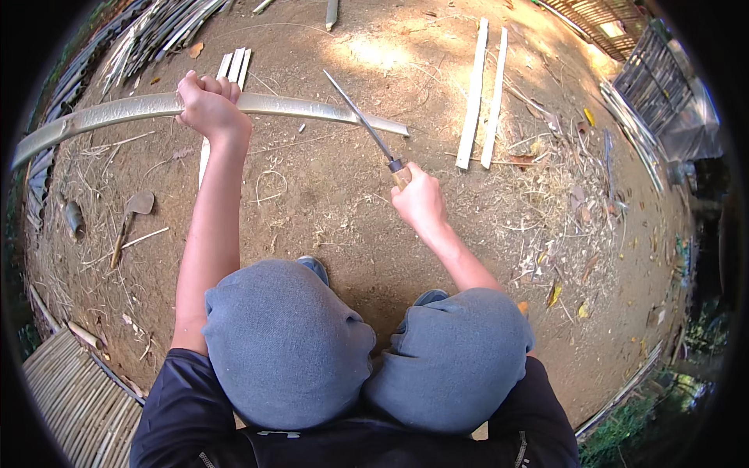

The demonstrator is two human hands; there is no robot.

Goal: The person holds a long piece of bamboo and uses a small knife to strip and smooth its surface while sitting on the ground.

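My left hand (212, 111) is closed around a long, pale split bamboo strip (289, 105), which reaches from the far left rim to just right of the middle. In my right hand (422, 201) is the wooden handle of a knife with a long, narrow blade (360, 117). The blade slants up and to the left, crossing the strip near its right end. Whether its edge touches or bites into the bamboo, I cannot tell. Below them, my bent knees (285, 343) are in grey trousers.
Two pale slats (472, 101) lie on the dirt ground (343, 210) at the right. Further slats (236, 66) lie beyond my left hand. A small axe-like tool (140, 204) lies at left, near a dark cylinder (74, 218). Bamboo strips (168, 27) are heaped far left.
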